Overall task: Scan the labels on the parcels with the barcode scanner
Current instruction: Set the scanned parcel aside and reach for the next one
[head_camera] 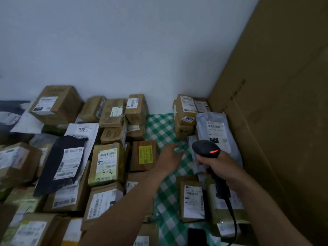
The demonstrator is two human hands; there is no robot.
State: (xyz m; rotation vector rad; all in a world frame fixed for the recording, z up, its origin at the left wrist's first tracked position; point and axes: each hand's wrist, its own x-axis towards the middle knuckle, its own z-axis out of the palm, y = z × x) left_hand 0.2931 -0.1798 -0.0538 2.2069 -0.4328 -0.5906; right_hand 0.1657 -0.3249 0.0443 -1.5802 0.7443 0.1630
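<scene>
My right hand (pixel 219 165) grips the handle of a black barcode scanner (pixel 205 149) whose red light is on. Its head points toward a grey mailer bag (pixel 216 132) with a white label marked 010. My left hand (pixel 169 158) hovers with relaxed fingers over the green checked cloth (pixel 159 128), just right of a brown box with a yellow label (pixel 144 155). A box marked 3-3 (pixel 106 164) lies further left. The scanner's cable (pixel 232 215) runs down over a labelled box (pixel 192 199).
Several labelled cardboard parcels and mailers crowd the left side, among them a black mailer (pixel 62 164). A stack marked 5604 (pixel 186 116) stands by the white wall. A big cardboard sheet (pixel 284 103) closes off the right. A dark object (pixel 196 237) lies at the bottom.
</scene>
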